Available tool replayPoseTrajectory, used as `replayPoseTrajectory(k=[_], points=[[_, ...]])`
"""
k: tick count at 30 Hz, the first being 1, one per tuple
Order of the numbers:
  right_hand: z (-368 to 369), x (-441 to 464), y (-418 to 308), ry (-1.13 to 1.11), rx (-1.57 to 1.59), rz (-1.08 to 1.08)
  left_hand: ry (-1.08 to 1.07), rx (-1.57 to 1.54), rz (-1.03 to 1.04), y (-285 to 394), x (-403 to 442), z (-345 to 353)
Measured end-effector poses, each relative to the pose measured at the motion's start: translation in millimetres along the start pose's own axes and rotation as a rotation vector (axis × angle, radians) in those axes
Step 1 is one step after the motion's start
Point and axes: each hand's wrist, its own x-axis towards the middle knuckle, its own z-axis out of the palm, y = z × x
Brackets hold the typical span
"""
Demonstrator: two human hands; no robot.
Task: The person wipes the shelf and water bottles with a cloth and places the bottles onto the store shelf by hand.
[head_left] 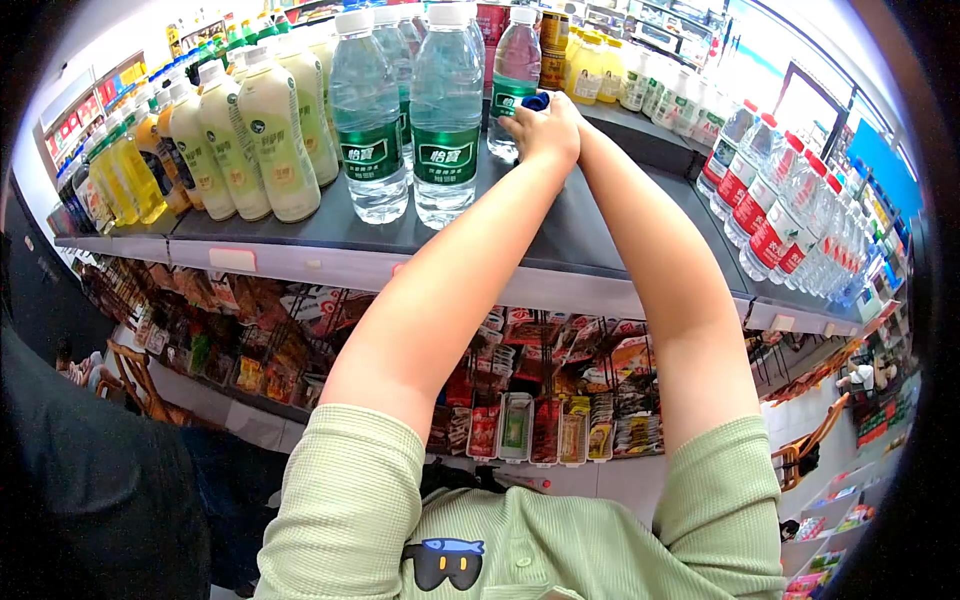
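Note:
On the dark shelf top, my left hand (546,138) reaches forward with its fingers closed against the lower side of a clear water bottle (515,65) with a green label. The bottle stands upright. My right hand (566,106) is just behind the left one and partly hidden by it. A dark blue bundle, apparently cloth (535,102), pokes out at its fingers, against the bottle's right side. Nearer to me, two larger green-labelled water bottles (446,120) stand left of my hands.
Pale green drink bottles (272,140) and yellow bottles (140,180) line the shelf at left. Red-capped water bottles (760,205) stand at right, yellow jars (597,70) behind. Packaged snacks (545,425) fill racks below the shelf edge (560,290). A dark-clothed person (90,470) is close at left.

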Motion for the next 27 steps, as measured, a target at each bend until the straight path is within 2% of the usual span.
replayPoseTrajectory(k=[2, 3, 6, 8, 11, 12, 14, 15, 18, 19, 20, 22, 24, 25, 27], points=[[3, 3, -5, 0.017, -0.211, 0.023, 0.016, -0.014, -0.027, 4, 14, 0], [-1, 2, -5, 0.012, -0.209, 0.024, -0.041, -0.185, -0.045, 10, -4, -8], [-18, 4, 4, -0.112, 0.041, 0.028, -0.043, -0.176, -0.016, 12, -5, -13], [-12, 9, 4, -0.095, 0.083, 0.037, -0.032, -0.171, -0.006, 10, 0, -11], [49, 40, 4, 0.345, 1.722, 0.165, -0.020, -0.173, 0.005, 9, 4, -9], [52, 44, 7, 0.343, 1.722, 0.170, -0.024, -0.172, 0.003, 8, 4, -7], [58, 51, 9, 0.073, 1.237, 0.296, 0.011, -0.231, 0.038, 3, 8, -4], [63, 52, 7, 0.072, 1.237, 0.296, 0.005, -0.230, 0.059, -2, 14, -6], [58, 46, -3, 0.686, 1.658, -0.178, 0.011, -0.239, 0.050, -5, 25, -1], [51, 46, 2, 0.243, 2.318, 0.131, 0.015, -0.244, 0.045, -6, 26, 1], [51, 47, 4, 0.173, 2.384, 0.181, 0.018, -0.249, 0.041, -5, 25, 1], [50, 44, 1, 0.219, 2.264, 0.078, 0.024, -0.254, 0.036, -4, 20, 5], [55, 45, 1, 0.257, 2.204, 0.010, 0.150, -0.185, 0.093, 2, 4, 9], [58, 45, 1, 0.270, 2.193, -0.014, 0.149, -0.184, 0.093, 4, 4, 3], [62, 45, 1, 0.284, 2.180, -0.055, -0.049, -0.222, 0.049, 2, 13, -6]])
